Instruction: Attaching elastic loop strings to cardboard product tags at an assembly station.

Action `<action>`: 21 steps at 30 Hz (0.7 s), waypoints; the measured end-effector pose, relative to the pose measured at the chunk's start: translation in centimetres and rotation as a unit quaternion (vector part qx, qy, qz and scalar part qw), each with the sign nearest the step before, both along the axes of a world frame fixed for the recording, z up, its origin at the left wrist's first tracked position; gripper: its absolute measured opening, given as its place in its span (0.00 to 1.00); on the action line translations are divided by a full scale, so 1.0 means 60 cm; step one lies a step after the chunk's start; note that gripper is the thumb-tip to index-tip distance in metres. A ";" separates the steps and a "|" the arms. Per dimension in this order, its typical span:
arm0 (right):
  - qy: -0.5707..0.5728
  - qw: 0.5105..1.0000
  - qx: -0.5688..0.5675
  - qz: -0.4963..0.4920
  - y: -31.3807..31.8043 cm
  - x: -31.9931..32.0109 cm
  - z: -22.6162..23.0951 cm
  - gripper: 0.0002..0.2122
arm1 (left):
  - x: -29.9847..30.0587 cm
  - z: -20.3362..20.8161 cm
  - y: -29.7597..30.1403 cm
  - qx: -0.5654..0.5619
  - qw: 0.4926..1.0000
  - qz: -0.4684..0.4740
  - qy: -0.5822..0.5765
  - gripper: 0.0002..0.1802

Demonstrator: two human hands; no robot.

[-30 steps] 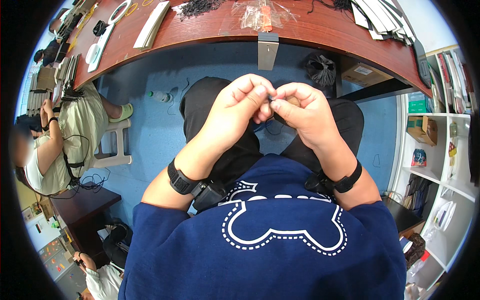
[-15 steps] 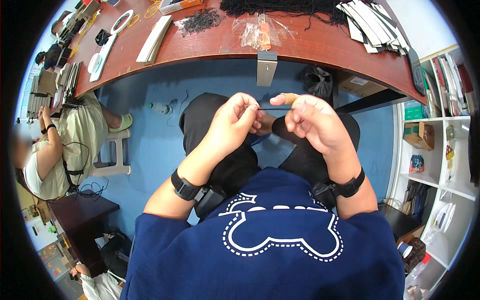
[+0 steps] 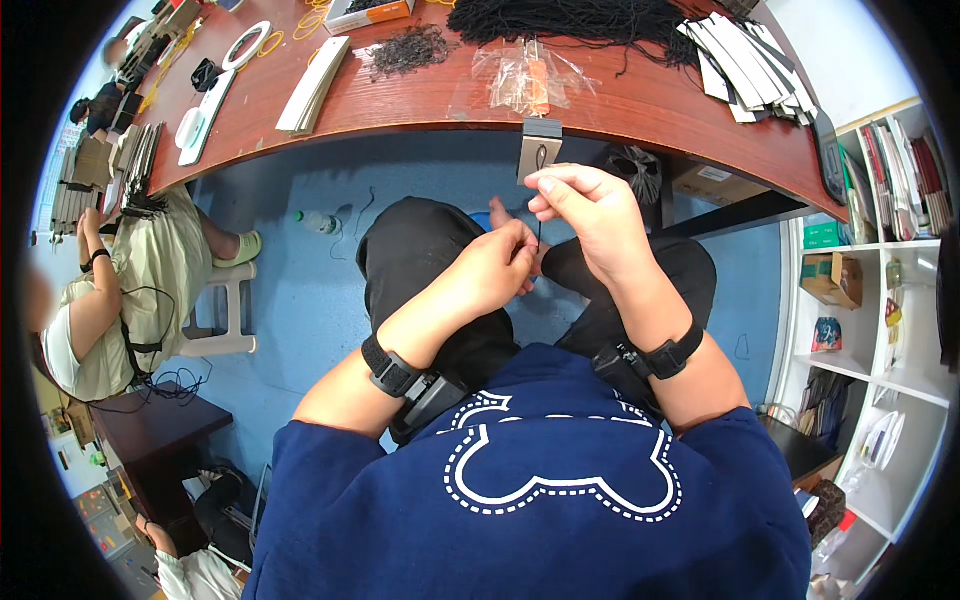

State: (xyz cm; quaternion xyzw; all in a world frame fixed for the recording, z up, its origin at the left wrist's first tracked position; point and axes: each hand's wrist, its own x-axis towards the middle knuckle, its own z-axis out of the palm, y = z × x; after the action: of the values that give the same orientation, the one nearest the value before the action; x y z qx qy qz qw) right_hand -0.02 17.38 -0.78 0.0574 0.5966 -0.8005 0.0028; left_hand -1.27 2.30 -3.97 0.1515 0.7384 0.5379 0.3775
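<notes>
Black cord (image 3: 540, 231) runs between the pinching left hand (image 3: 488, 272) and right hand (image 3: 598, 215), a small loop (image 3: 541, 155) showing past the latter; probably light, limp, best nipped near its ends. Beyond lies the worktop (image 3: 410, 103).

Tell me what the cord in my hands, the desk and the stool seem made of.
Cord: perhaps textile, matte black, judging by its thin, curved loop. Desk: glossy reddish-brown wood or laminate, given its streaky grain and sheen. Stool: likely pale molded plastic, from its smooth, rounded legs.
</notes>
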 end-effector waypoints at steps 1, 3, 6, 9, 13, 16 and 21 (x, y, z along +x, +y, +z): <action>-0.006 1.000 0.019 -0.010 -0.003 -0.004 -0.001 0.07 | -0.001 0.001 0.001 -0.009 1.000 -0.002 0.004 0.06; -0.011 0.999 0.037 -0.021 -0.003 -0.008 -0.012 0.07 | -0.001 0.002 0.004 -0.029 0.999 -0.019 0.013 0.05; -0.005 0.998 0.031 -0.050 -0.001 -0.011 -0.029 0.05 | -0.009 -0.002 -0.003 -0.057 0.958 -0.024 0.281 0.05; 0.065 0.990 0.067 -0.109 -0.007 0.005 -0.029 0.12 | -0.018 0.041 -0.001 -0.017 0.894 0.097 0.437 0.18; 0.081 0.984 0.091 -0.127 -0.020 0.016 -0.027 0.21 | -0.029 0.045 0.010 0.077 0.896 0.150 0.410 0.26; 0.081 0.988 0.055 -0.122 -0.024 0.016 -0.031 0.19 | -0.027 0.043 0.012 0.084 0.888 0.127 0.435 0.27; 0.070 0.991 0.045 -0.109 -0.022 0.017 -0.026 0.19 | -0.027 0.047 0.013 0.096 0.905 0.143 0.390 0.27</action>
State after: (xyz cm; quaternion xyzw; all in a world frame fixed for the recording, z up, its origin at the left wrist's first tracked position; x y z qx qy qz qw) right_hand 1.00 16.04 -2.35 0.0661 0.6211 -0.7703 -0.1286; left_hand -2.88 3.06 -1.15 0.2768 0.7854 0.5523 -0.0376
